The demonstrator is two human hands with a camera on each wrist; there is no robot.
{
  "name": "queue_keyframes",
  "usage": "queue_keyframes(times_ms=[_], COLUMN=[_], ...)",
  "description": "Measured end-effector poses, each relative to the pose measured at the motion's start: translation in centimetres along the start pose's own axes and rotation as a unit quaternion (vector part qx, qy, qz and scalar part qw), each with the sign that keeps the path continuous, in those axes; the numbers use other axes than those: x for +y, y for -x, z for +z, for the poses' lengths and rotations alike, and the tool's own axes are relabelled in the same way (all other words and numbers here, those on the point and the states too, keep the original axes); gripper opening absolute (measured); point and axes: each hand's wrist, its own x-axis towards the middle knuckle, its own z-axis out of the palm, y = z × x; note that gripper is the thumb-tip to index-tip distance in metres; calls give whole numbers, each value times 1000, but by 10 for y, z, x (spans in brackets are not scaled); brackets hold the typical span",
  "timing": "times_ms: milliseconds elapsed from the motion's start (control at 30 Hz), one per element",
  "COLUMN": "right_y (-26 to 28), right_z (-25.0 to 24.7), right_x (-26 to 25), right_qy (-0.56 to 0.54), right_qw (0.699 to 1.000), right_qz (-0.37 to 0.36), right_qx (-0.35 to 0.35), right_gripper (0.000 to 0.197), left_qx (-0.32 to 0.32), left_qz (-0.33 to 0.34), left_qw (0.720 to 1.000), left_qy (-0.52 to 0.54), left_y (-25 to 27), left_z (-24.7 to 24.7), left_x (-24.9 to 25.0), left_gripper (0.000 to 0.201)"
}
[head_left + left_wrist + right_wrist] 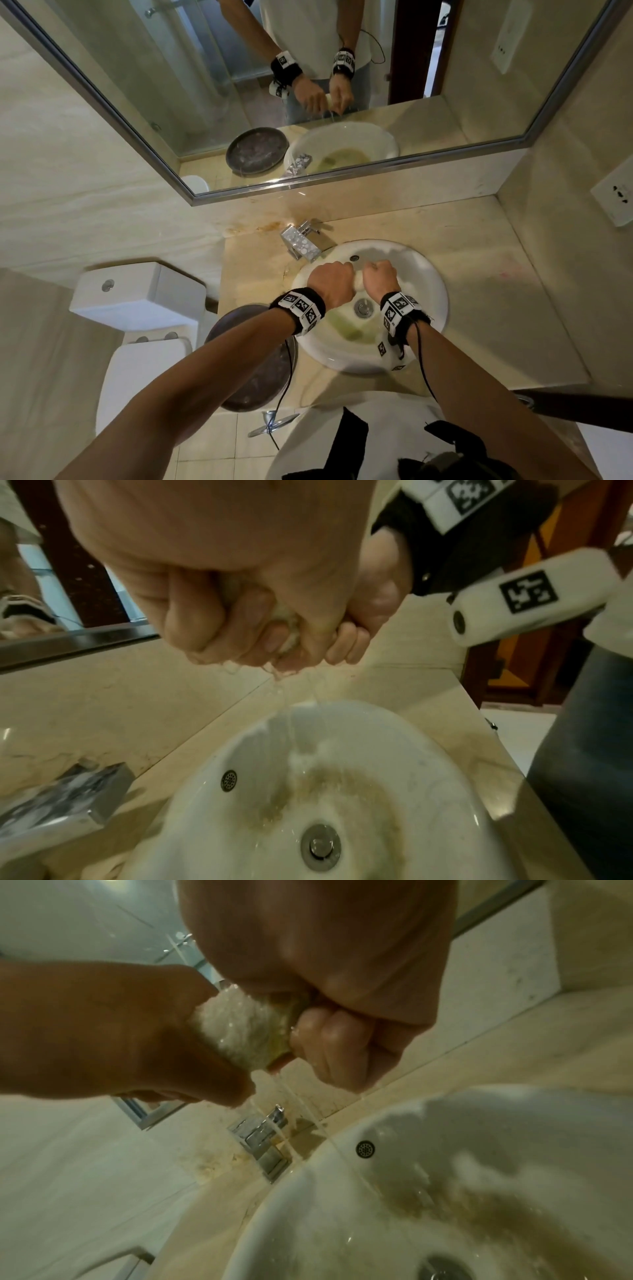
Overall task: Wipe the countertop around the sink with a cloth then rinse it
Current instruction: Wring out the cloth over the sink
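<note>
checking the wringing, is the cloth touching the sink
Apart. In the right wrist view the cloth hangs between both fists, above the sink; only water falls into it.

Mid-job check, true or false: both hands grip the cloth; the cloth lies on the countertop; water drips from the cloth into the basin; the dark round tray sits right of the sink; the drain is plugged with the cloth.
1. Both hands, left hand and right hand, grip the cloth. True.
2. It lies on the countertop. False: it is held above the sink.
3. Water drips into the basin. True.
4. The dark tray sits right of the sink. False: left.
5. The cloth plugs the drain. False: the drain is uncovered.
</note>
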Motion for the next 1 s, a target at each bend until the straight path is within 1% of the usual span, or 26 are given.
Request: queue_keyframes(times_ms=[33,100,133,233,367,533,633,767,833,933,1000], right_y=[-5,-12,-14,-11,-4,-4,-5,-10,-12,-13,-13], right_z=[2,4,4,-2,-5,-4,1,4,3,4,4], right_x=[3,7,8,7,6,5,8,13,13,13,13], right_qy=[-16,-56,-69,-84,-128,-200,-250,-290,-295,-304,-302], right_qw=[1000,996,994,987,971,941,916,892,890,893,895], right_qz=[18,63,83,119,169,232,270,287,280,280,286], right_qx=[-8,-21,-29,-68,-115,-144,-161,-195,-203,-178,-160], right_gripper=[30,46,46,27,21,23,27,28,29,34,32], left_qx=[0,0,-1,-6,-23,-25,-17,-9,-7,-7,-14], left_qz=[9,27,35,62,92,135,164,181,178,169,161], left_qw=[1000,999,998,995,988,974,963,955,956,959,961], left_qy=[-12,-37,-47,-82,-123,-179,-213,-234,-234,-227,-223], left_y=[-1,-3,-4,-6,-5,-8,-8,-8,-9,-10,-10], left_z=[0,0,-1,-3,-5,-13,-19,-26,-26,-25,-23], left_x=[1,2,3,5,3,-3,-5,-5,-5,-5,-5], left_gripper=[28,26,25,22,20,18,15,16,17,18,19])
